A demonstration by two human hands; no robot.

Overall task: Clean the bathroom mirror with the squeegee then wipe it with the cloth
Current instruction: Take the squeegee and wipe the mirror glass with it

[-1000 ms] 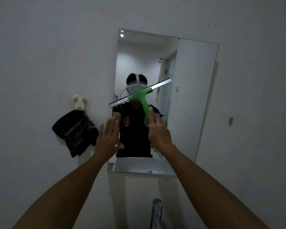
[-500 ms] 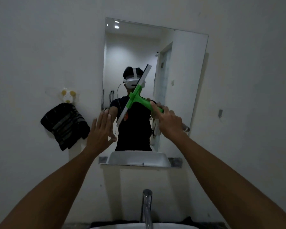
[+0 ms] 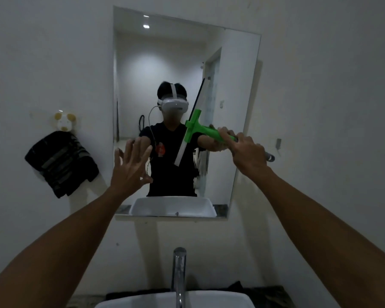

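Dim white bathroom wall (image 3: 320, 96), with a frameless rectangular mirror (image 3: 238, 85) fixed above a white ceramic basin (image 3: 169, 301) and a chrome tap (image 3: 178, 274). Green plastic squeegee (image 3: 200, 130) against the glass right of centre, blade steeply tilted, handle pointing right. Right hand (image 3: 247, 152) curled round the handle, index finger laid along it. Left hand (image 3: 131, 167) raised before the mirror's lower left, fingers spread, holding nothing; contact with the glass unclear. Streaky smears on the glass just below the blade. Dark striped cloth (image 3: 60, 163) hanging from a bear-shaped wall hook (image 3: 64, 122), left of the mirror, well apart from both hands.
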